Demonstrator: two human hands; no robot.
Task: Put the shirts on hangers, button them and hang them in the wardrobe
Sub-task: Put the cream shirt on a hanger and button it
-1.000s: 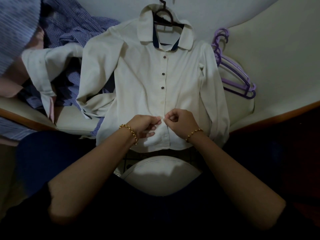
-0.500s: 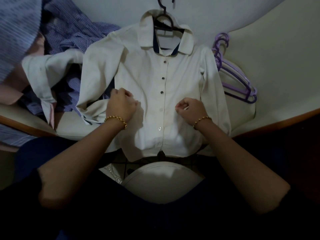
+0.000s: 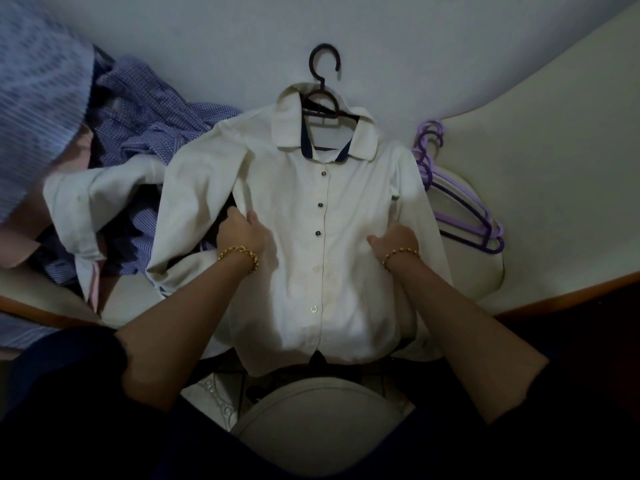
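- White shirt (image 3: 322, 237), buttoned, lies on black hanger (image 3: 323, 81).
- Left hand (image 3: 244, 232) grasps one side of it; right hand (image 3: 394, 239) grasps the other.
- Purple hangers (image 3: 460, 209) just beside a sleeve.

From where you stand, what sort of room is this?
Probably a bedroom: a white shirt on a dark hanger lies on what looks like a bed, beside heaped blue shirts and purple hangers.
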